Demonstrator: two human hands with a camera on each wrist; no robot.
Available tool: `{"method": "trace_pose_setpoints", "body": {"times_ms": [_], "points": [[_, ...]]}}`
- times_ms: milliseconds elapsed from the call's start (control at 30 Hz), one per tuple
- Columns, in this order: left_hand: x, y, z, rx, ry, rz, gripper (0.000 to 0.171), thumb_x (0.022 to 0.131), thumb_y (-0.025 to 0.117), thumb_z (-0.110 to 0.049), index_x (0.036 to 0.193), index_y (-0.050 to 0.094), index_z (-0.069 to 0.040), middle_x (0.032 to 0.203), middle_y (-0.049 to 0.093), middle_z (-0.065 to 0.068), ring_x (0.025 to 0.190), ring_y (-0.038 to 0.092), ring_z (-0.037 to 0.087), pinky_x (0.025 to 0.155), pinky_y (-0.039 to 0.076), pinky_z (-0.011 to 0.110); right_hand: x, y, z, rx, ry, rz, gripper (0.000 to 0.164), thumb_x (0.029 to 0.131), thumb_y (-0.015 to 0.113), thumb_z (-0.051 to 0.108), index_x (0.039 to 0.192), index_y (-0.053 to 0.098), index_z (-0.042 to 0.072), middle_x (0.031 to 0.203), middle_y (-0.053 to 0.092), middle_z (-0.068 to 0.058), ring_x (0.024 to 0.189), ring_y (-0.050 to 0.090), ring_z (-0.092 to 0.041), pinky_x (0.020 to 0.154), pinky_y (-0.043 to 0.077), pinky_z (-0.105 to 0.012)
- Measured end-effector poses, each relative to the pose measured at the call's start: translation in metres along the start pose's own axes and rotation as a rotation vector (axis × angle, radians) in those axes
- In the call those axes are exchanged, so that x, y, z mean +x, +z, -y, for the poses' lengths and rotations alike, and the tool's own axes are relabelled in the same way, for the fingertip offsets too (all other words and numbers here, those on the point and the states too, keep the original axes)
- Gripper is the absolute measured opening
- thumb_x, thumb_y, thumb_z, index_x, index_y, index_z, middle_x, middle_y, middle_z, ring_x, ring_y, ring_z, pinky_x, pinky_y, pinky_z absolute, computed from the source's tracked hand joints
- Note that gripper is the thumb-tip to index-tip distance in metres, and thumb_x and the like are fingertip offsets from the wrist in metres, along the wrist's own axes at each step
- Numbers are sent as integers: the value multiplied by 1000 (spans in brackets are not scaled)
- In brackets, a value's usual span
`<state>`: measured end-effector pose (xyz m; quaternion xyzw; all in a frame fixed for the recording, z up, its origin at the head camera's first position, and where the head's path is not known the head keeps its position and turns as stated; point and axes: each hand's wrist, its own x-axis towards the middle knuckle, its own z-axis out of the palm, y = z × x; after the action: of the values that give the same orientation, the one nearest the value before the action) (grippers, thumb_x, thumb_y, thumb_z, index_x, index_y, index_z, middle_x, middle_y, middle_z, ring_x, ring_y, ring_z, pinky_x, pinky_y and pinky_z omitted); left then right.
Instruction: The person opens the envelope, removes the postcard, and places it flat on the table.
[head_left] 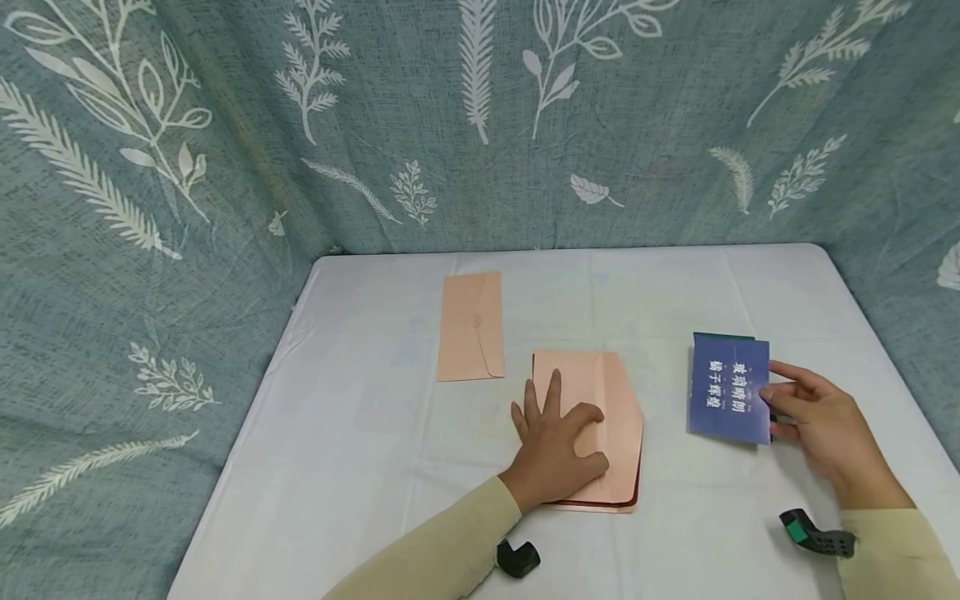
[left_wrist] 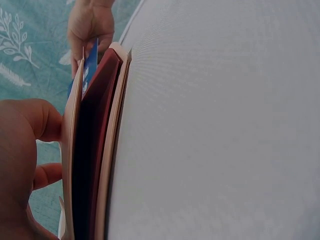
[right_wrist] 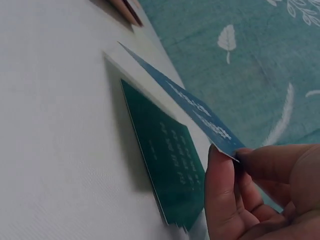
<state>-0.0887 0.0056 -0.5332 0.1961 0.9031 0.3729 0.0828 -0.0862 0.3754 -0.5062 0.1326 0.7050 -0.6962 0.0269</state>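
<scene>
With thumb and fingers, my right hand [head_left: 832, 421] pinches the edge of a blue card [head_left: 720, 412] printed with white characters. In the right wrist view the blue card [right_wrist: 185, 102] is tilted above a green card [right_wrist: 162, 155] with pale writing; only a strip of the green card shows in the head view. My left hand [head_left: 558, 450] rests with spread fingers on a stack of peach envelopes [head_left: 581, 375], their pointed flaps to the right. From the left wrist, a gap with a dark red inner side [left_wrist: 102, 95] shows between the stack's layers.
A single peach envelope [head_left: 468, 325] lies flap side up behind and left of the stack. White cloth covers the table [head_left: 360, 400]. Patterned green-blue curtains [head_left: 450, 192] hang behind it and at both sides.
</scene>
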Motion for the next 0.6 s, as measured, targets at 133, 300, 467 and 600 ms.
{"method": "trace_pose_setpoints", "body": {"times_ms": [133, 300, 467, 600], "points": [[0, 0, 0, 0, 1, 0, 44, 85, 66, -29, 129, 69, -28, 180, 3, 17, 159, -15, 54, 115, -6, 82, 2, -3, 1, -43, 21, -22, 39, 108, 67, 4, 143, 64, 21, 100, 67, 5, 85, 69, -7, 65, 61, -27], [-1, -1, 1, 1, 2, 1, 44, 85, 66, -28, 129, 68, -28, 180, 3, 18, 159, -15, 54, 115, -6, 82, 5, -4, -1, -237, 25, -56, 56, 112, 64, 11, 162, 45, -4, 102, 66, 3, 84, 68, -5, 67, 61, -27], [-1, -1, 1, 3, 5, -1, 43, 86, 68, -28, 129, 69, -29, 180, 4, 18, 159, -15, 54, 115, -6, 82, 5, -3, -1, -464, -11, -96, 57, 113, 59, 15, 160, 41, -12, 108, 63, -3, 84, 63, -1, 68, 61, -26], [-1, -1, 2, 0, 7, -1, 43, 86, 67, -28, 129, 68, -29, 180, 3, 18, 159, -16, 54, 115, -6, 82, 6, 2, -2, -576, -36, -131, 53, 112, 60, 14, 156, 47, -13, 116, 62, -18, 81, 61, -2, 65, 59, -24]]}}
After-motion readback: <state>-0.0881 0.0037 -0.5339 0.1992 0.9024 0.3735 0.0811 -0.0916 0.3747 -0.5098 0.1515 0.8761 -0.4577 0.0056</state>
